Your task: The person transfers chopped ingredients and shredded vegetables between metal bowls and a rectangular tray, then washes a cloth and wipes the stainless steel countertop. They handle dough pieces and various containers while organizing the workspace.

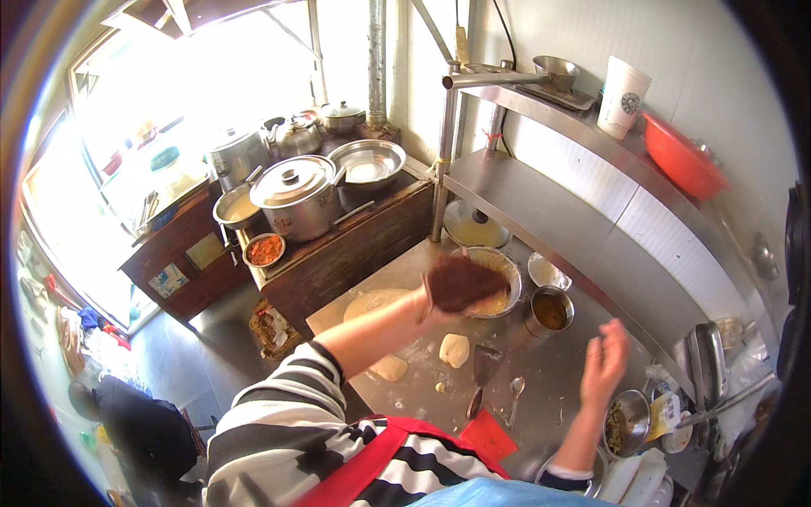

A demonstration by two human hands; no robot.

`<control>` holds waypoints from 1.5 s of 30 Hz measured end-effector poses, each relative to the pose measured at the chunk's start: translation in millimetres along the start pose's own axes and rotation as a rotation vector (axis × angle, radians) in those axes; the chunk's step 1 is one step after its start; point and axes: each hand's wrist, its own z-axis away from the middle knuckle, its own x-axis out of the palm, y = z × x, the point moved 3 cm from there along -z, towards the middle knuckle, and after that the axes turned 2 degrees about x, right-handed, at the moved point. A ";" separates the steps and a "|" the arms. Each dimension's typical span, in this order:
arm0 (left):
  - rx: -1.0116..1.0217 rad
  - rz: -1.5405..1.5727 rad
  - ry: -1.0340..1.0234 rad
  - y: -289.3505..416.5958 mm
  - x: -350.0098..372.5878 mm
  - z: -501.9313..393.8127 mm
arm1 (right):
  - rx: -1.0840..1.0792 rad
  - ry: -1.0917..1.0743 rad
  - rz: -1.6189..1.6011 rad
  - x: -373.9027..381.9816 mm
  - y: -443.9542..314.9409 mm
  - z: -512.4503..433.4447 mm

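My left hand (pixel 432 305) holds a dark reddish-brown object (pixel 466 284), too blurred to identify, over the near side of a metal bowl of yellowish contents (pixel 512 275). My right hand (pixel 605 364) is raised at the right, holding nothing. Between my arms, a dough piece (pixel 455 350), a broad-bladed scraper (pixel 488 364), a metal spoon (pixel 517 385) and a red flat item (pixel 489 436) lie on the metal worktop (pixel 538 380). A larger dough mass (pixel 374 303) and another dough piece (pixel 389 367) lie left, partly behind my left forearm. A metal cup of brown liquid (pixel 550 310) stands beside the bowl.
Left, a stove counter (pixel 348 244) holds a lidded pot (pixel 296 196), a kettle (pixel 296 136) and a small bowl of red food (pixel 264 250). A steel shelf (pixel 557 209) overhangs the worktop's back. A bowl of chopped greenish food (pixel 626 423) stands at the right.
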 end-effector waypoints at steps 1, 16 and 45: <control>-0.070 -0.115 -0.090 -25.7 2.0 -20.3 | -0.043 0.092 0.124 -13.1 24.3 -20.6; -0.579 -0.185 -0.442 -297.8 253.4 -154.8 | 0.063 0.296 0.861 -66.4 197.8 -117.5; -1.128 -0.169 -0.808 -371.4 234.9 -153.1 | 0.290 0.160 0.946 -75.0 212.0 -116.9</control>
